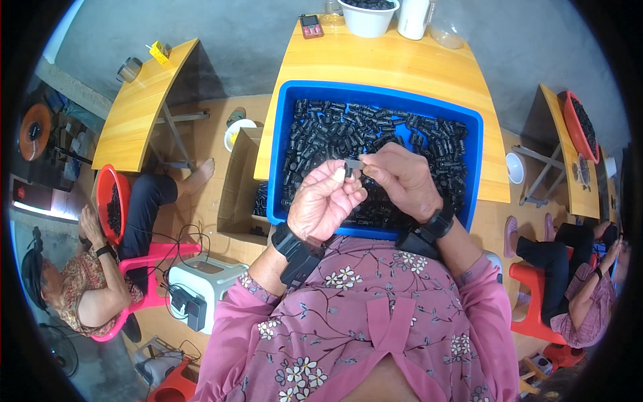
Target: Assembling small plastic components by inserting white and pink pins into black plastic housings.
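Both hands meet over a blue plastic tub point(382, 92) heaped with small black cylindrical plastic parts point(335, 124). My left hand point(323, 201) is closed, palm up, pinching one small black plastic part point(348, 172) between thumb and fingertips. From the other side my right hand point(405, 184) pinches a small flat greyish piece point(355, 163), which touches the black part or lies right against it. Whether that piece is a blade or a strip, I cannot make out. Dark bands with black devices are strapped round both wrists.
The tub rests on a yellow wooden table point(395, 57). Along its far edge stand a white bowl of black parts point(370, 20), a red phone point(311, 27) and a white bottle point(413, 19). An open cardboard box point(236, 191) sits left, near a white stool point(207, 275). Two co-workers sit at either side.
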Available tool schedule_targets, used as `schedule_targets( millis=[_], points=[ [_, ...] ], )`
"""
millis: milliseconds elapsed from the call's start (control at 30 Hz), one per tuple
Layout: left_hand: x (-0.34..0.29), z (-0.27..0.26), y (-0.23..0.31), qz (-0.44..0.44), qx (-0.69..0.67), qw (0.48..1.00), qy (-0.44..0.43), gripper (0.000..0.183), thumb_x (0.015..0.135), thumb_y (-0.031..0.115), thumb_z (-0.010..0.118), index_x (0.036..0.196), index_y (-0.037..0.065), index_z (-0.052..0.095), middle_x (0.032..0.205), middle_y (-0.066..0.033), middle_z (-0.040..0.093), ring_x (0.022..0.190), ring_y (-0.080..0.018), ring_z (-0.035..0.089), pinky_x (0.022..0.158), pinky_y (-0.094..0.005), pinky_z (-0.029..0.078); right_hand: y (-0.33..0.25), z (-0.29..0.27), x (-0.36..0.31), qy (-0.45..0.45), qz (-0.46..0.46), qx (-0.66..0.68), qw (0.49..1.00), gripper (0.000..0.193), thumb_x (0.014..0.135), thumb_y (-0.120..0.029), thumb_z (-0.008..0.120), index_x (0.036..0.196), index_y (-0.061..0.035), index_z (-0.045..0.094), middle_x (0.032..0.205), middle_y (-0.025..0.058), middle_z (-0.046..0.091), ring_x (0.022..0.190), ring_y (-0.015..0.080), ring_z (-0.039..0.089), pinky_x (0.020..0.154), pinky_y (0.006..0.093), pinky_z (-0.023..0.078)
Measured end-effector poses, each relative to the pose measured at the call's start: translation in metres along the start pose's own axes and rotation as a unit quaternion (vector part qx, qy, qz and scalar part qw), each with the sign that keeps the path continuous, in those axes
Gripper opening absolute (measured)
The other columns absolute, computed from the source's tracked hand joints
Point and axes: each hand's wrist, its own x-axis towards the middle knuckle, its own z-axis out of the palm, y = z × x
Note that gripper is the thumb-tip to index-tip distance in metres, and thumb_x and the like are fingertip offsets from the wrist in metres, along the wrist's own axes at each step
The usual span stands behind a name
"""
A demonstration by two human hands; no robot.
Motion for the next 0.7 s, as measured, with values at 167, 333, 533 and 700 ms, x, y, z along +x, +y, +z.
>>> schedule_targets(
  millis=[167,333,533,700],
  points=[
    [0.001,0.001,0.0,0.005,0.004,1.0,0.008,0.011,0.097,0.008,0.058,0.107,0.002,0.061,0.092,-0.01,0.065,0.079,-0.0175,0.058,0.078,-0.0337,0.048,-0.009,-0.005,0.001,-0.001,0.028,0.006,1.0,0.016,0.092,-0.007,0.066,0.105,0.0006,0.07,0.083,0.0107,0.065,0.075,0.0213,0.064,0.066,0.0285,0.05],
    [0.0,0.001,0.0,-0.007,0.008,1.0,-0.008,0.012,0.098,0.008,0.057,0.108,0.003,0.06,0.097,-0.0102,0.065,0.079,-0.0175,0.058,0.078,-0.0339,0.049,-0.016,-0.005,0.003,0.037,0.167,0.098,0.98,0.022,0.09,-0.007,0.069,0.111,-0.0005,0.068,0.093,0.0068,0.068,0.08,0.0108,0.062,0.07,0.0257,0.05],
    [0.001,0.009,-0.001,-0.028,0.047,0.998,-0.006,0.011,0.098,0.008,0.057,0.107,0.003,0.061,0.095,-0.0089,0.065,0.079,-0.017,0.058,0.075,-0.0347,0.05,-0.017,0.001,0.005,-0.009,0.148,0.139,0.979,0.018,0.087,-0.006,0.071,0.104,0.0008,0.068,0.09,0.0055,0.069,0.08,0.0095,0.064,0.071,0.0239,0.052],
    [0.003,0.006,-0.002,-0.045,0.057,0.996,-0.046,0.01,0.098,0.009,0.058,0.104,0.003,0.06,0.095,-0.0084,0.064,0.078,-0.0157,0.057,0.073,-0.0329,0.048,-0.017,0.001,0.005,0.004,0.179,0.107,0.978,0.014,0.09,-0.011,0.069,0.097,0.0013,0.068,0.08,0.0044,0.068,0.075,0.0083,0.063,0.068,0.0232,0.051]
  ],
)
